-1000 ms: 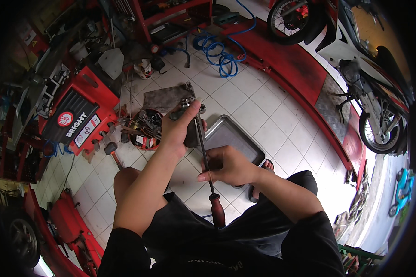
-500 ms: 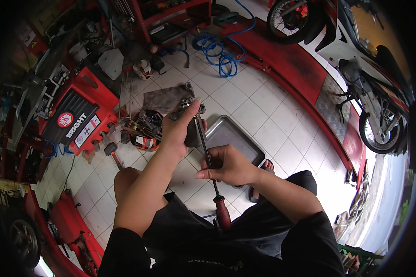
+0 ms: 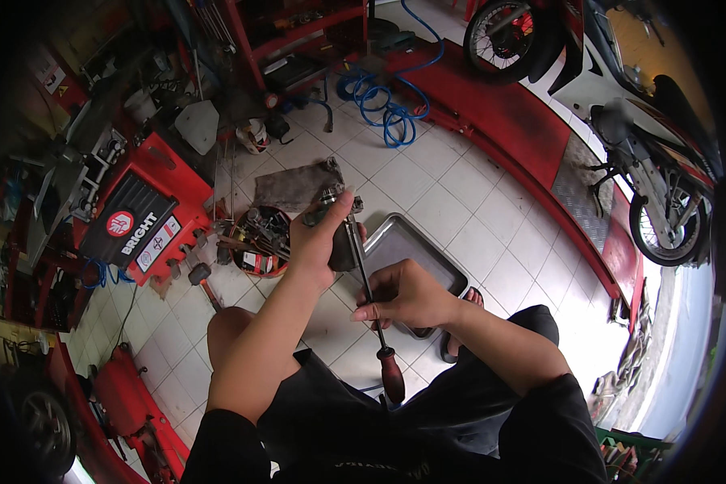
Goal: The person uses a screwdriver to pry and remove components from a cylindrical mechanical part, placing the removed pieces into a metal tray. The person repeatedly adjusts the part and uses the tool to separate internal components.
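Near the centre of the view, grasps a dark metal part in the left hand, wrapping it with the fingers and laying the thumb over it toward one o'clock. Pinches a red-handled screwdriver by its shaft between thumb and fingers of the right hand, pointing the handle to six o'clock and running the shaft up alongside the metal part toward eleven. Cannot make out the exact place of the tip. Holds both above a white-tiled floor, with, from the left hand, a shallow grey tray at three o'clock, a grey rag at eleven, a heap of tools at nine and a mallet at eight.
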A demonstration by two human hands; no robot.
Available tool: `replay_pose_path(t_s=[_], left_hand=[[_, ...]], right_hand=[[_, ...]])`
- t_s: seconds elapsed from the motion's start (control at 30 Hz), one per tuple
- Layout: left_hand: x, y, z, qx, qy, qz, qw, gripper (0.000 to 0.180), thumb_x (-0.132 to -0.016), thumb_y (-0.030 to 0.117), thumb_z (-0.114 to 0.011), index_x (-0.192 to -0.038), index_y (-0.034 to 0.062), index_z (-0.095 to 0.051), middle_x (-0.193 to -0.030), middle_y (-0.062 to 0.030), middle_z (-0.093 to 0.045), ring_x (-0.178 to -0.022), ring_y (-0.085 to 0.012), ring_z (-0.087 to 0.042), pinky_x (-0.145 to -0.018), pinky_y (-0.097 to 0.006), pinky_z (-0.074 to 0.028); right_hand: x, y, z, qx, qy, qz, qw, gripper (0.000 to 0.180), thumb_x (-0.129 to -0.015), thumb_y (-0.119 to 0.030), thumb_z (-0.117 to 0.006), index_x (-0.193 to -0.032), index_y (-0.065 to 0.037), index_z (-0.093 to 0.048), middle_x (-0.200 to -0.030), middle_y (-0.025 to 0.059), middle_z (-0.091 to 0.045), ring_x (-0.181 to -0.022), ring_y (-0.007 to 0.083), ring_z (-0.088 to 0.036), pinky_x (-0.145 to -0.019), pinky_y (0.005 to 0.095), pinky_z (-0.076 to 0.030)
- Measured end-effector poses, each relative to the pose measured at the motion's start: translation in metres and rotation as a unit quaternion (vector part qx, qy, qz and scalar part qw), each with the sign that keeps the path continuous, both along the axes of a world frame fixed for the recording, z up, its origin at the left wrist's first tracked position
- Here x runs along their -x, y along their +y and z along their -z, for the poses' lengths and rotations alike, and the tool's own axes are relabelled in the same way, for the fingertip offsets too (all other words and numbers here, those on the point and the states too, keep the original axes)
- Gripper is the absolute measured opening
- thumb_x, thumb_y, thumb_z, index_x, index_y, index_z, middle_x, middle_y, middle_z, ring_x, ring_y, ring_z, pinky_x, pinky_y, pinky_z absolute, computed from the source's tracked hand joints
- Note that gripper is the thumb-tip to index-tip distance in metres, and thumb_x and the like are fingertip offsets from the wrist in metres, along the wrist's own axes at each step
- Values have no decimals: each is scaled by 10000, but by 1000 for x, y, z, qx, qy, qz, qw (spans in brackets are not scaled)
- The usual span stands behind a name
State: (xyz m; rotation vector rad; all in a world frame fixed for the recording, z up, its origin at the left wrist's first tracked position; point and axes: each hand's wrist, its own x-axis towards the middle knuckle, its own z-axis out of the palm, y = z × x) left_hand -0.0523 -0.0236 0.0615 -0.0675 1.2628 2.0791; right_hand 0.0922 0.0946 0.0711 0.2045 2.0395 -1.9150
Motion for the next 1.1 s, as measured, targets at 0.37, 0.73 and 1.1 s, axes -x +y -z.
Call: replay_pose_path(t_s=[0.37, 0.73, 1.1], left_hand=[[1, -4, -2, -6, 17, 1, 1000, 428, -809, 293, -892, -1022, 41, -619, -866, -57, -643, -633, -205, -666, -554, -353, -579], [3, -3, 1, -15, -18, -5, 1000, 426, -810, 288, -891, -1012, 31, -618, -862, -60, -646, -642, -202, -670, -569, -354, -588], [-4, 1, 7, 4, 31, -3, 1000, 418, -792, 298, -907, -997, 47, -642, -844, -46, -662, -609, -178, -661, -554, -336, -565]], right_hand=[[-8, -10, -3, 185, -12, 22, 982, 197, -1004, -101, -601, -1117, 59, -619, -816, 112, -727, -930, 206, -742, -826, 299, -587], [-1, -8, 0, -69, 40, 5, 997, 298, -942, -189, -745, -1094, 49, -649, -704, 49, -651, -683, 120, -690, -623, 284, -545], [-2, -3, 8, 68, 8, 25, 997, 255, -968, -133, -657, -1128, 64, -674, -839, 105, -730, -681, 165, -716, -625, 304, -567]])
